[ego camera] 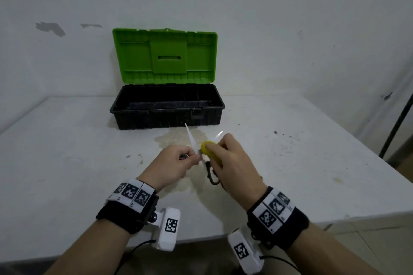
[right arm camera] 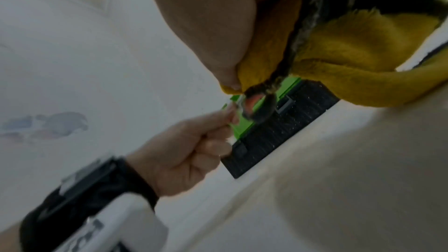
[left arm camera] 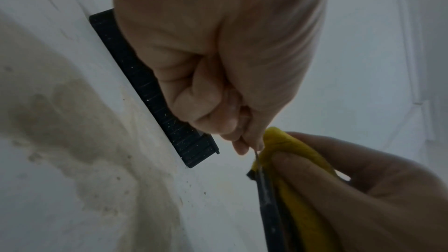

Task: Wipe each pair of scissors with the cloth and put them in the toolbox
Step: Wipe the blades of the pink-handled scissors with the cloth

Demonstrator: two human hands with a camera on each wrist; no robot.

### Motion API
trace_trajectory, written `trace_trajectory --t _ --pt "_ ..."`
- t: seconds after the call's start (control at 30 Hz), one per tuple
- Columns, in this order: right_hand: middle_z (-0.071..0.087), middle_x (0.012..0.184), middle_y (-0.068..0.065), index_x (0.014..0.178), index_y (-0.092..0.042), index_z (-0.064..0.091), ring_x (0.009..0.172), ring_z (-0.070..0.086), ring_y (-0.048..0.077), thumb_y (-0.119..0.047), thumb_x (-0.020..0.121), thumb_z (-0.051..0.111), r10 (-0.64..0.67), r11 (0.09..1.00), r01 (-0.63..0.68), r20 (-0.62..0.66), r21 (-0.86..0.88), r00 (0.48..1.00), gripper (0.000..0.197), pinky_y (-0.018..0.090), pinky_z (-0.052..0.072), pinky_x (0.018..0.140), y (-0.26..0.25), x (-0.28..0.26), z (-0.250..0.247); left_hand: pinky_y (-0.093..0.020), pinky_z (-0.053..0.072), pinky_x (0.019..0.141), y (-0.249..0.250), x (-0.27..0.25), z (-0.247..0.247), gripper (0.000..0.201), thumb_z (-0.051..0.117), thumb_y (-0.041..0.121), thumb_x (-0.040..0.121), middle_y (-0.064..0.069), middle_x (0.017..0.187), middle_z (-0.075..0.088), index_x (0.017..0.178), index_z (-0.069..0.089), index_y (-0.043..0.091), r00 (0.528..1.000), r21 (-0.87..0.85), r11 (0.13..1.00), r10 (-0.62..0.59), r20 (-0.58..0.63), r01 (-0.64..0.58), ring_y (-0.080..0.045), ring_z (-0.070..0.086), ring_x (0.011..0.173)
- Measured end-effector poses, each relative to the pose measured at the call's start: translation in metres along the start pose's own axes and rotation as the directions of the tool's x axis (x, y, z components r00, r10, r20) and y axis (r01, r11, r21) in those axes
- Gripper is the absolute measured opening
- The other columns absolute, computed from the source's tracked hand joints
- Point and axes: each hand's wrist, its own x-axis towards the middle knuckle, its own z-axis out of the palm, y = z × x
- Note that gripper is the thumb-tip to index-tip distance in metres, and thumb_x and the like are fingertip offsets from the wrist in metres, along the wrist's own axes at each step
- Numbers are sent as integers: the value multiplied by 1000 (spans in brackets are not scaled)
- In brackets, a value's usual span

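A pair of scissors with pale blades and black handle loops is held above the table in front of the toolbox. My left hand pinches one blade near the pivot, seen up close as a thin blade between the fingertips. My right hand grips a yellow cloth folded around the scissors by the pivot. The second blade tip sticks out past the right fingers. In the right wrist view the cloth bunches under my palm, beside a handle loop.
The toolbox stands open at the back of the white table, its green lid upright against the wall, its black base showing nothing inside. A brownish stain marks the tabletop beneath my hands. A dark pole stands off the table's right edge.
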Motion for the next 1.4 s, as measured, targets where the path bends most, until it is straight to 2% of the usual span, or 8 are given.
trace_trajectory --t 0.37,0.53,0.67,0.8,0.93,1.03,1.27,1.4 --pt "41 86 3 97 -10 67 66 48 22 -6 90 61 154 987 -155 -27 -42 988 10 38 49 58 24 25 -16 -30 42 58 -4 -3 -4 27 65 37 94 10 50 48 73 70 20 1000 84 996 -11 22 9 -10 45 51" --pt "33 90 -2 102 -16 68 74 38 17 -9 91 58 33 994 -10 223 -106 974 16 37 49 64 -7 18 -4 -23 37 55 2 2 -3 30 65 40 94 6 57 52 68 66 24 996 212 974 73 44 -80 -7 44 52" --pt "35 94 -1 105 -16 66 76 40 17 -11 96 50 154 975 -106 248 -195 957 18 33 50 69 14 27 -6 -21 35 54 0 1 -6 30 65 40 93 6 60 53 67 64 27 995 336 937 87 49 -98 -6 45 54" --pt "42 94 5 102 -9 66 73 47 23 -6 93 55 243 955 -223 86 -196 966 16 35 48 65 29 32 -19 -21 40 54 -5 -1 -8 28 67 35 94 10 51 49 72 70 18 999 140 990 -5 32 1 -5 43 49" --pt "40 89 1 103 -13 66 72 43 18 -7 89 61 47 997 -42 85 -61 995 16 34 48 57 1 15 -14 -15 39 48 -2 1 -5 26 66 29 95 10 52 50 74 70 15 998 -10 999 -43 38 43 -2 45 46" --pt "38 87 0 102 -18 66 72 42 18 -8 88 63 -4 998 14 150 -64 989 17 37 48 53 -4 5 -1 -16 40 48 2 3 -2 25 65 25 96 9 52 50 74 69 14 998 -3 1000 -26 55 26 -2 45 47" --pt "39 88 1 99 -13 67 66 49 21 -6 92 59 223 972 -221 16 -83 975 13 38 51 57 35 21 -12 -24 42 55 -2 0 -6 27 67 31 94 10 50 48 73 71 14 997 42 999 -37 65 35 -9 44 50" --pt "39 88 0 100 -13 66 70 44 18 -5 88 60 68 995 -64 54 -70 996 15 36 50 57 7 19 -15 -17 41 51 4 3 -4 25 66 30 95 13 49 52 74 71 16 998 36 999 -29 61 27 -1 46 47"
